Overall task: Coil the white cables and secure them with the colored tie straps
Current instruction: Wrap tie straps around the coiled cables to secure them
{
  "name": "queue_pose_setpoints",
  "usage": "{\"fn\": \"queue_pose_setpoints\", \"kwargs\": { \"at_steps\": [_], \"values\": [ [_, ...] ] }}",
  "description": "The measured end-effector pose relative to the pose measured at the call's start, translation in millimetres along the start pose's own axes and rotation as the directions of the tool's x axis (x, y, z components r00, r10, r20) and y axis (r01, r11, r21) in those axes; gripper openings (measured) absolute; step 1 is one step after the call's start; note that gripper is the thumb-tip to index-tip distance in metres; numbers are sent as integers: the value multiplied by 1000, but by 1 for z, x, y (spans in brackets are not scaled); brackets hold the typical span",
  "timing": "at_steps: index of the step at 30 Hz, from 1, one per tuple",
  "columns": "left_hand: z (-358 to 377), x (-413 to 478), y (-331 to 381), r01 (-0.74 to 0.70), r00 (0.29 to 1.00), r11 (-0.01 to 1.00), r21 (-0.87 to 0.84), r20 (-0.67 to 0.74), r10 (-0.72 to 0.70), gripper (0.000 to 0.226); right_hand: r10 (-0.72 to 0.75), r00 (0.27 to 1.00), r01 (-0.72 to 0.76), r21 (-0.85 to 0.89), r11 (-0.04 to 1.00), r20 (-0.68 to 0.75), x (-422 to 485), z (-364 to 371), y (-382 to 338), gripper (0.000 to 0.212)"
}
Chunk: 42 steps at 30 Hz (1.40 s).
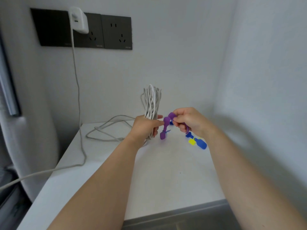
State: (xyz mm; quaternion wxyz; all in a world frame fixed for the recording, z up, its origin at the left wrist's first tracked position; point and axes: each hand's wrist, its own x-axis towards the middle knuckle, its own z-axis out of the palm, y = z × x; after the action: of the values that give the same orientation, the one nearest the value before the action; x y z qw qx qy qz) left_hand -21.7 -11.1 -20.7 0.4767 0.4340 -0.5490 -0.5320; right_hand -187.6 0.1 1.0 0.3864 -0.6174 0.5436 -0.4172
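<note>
My left hand (146,126) grips a coiled bundle of white cable (151,102) upright above the white tabletop (166,171). The loops stick up above my fist. Right beside it, my right hand (187,122) pinches a purple tie strap (166,124), whose wide end hangs down between the two hands. Blue tie straps (200,142) and a yellow one (191,141) lie on the table under my right hand. A second white cable (106,130) lies loose on the table at the back left.
A white charger (78,19) sits in a black wall socket strip (103,32); its cable (77,90) hangs down, crosses the table's left edge and runs off to the left. Walls close the back and right. A grey ledge (174,219) borders the front.
</note>
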Motion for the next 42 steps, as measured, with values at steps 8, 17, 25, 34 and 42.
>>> {"fn": "queue_pose_setpoints", "kwargs": {
  "at_steps": [8, 17, 25, 34, 42],
  "values": [
    [1, -1, -3, 58, 996, 995, 81, 64, -64, 5, 17, 999, -19, 60, 998, 29, 1, -3, 1, 26],
    [0, 2, -2, 61, 998, 989, 138, 9, -63, 8, 6, 941, -10, -10, 1000, -339, 6, -13, 5, 24],
    [11, 6, -4, 89, 995, 964, 252, -54, -78, 11, 110, 914, -59, 142, 988, -390, 6, -19, 11, 13],
    [3, 0, 5, 60, 994, 975, 214, -104, -39, 4, 190, 951, -151, 168, 974, -245, 6, -10, 7, 16],
    [6, -20, 24, -40, 985, 965, 261, 174, -6, 7, 49, 983, -48, 13, 999, -178, 0, 0, 3, 16]
  ]
}}
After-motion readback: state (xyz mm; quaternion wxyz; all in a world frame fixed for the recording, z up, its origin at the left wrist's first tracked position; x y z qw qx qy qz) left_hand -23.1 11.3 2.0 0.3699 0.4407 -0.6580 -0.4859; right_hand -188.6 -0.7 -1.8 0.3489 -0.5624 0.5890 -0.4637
